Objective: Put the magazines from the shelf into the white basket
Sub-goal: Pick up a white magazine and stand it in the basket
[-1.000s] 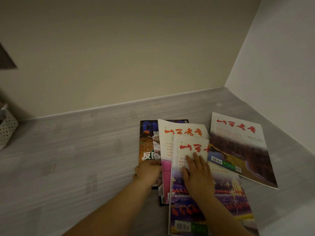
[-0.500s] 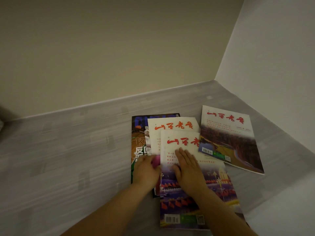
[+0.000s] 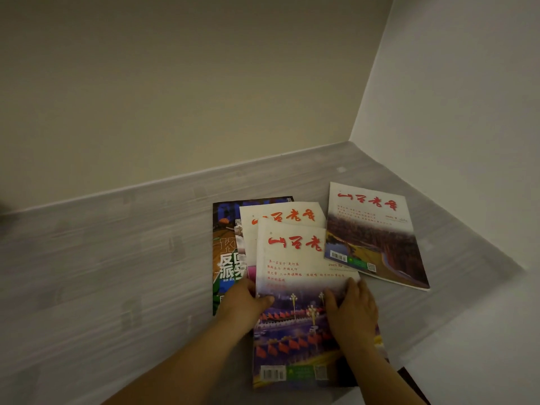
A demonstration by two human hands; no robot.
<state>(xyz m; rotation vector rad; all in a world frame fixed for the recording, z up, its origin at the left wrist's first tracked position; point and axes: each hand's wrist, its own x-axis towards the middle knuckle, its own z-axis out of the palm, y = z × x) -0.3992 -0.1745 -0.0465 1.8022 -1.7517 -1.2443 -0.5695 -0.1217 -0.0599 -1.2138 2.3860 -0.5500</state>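
- Near magazine [image 3: 304, 287]: white cover, red title, lying on a stack on the grey shelf [image 3: 117, 273].
- My left hand [image 3: 242, 305]: grips its left edge, thumb on the cover, fingers tucked beneath.
- My right hand [image 3: 353, 314]: grips its right edge, thumb on the cover, fingers curled at the side.
- Second magazine [image 3: 280, 217]: same title, underneath, set further back.
- Dark magazine [image 3: 228, 249]: lowest, showing at the left.
- Right magazine [image 3: 377, 238]: flat, its corner overlapping the near magazine.
- Walls: beige behind, white at the right.
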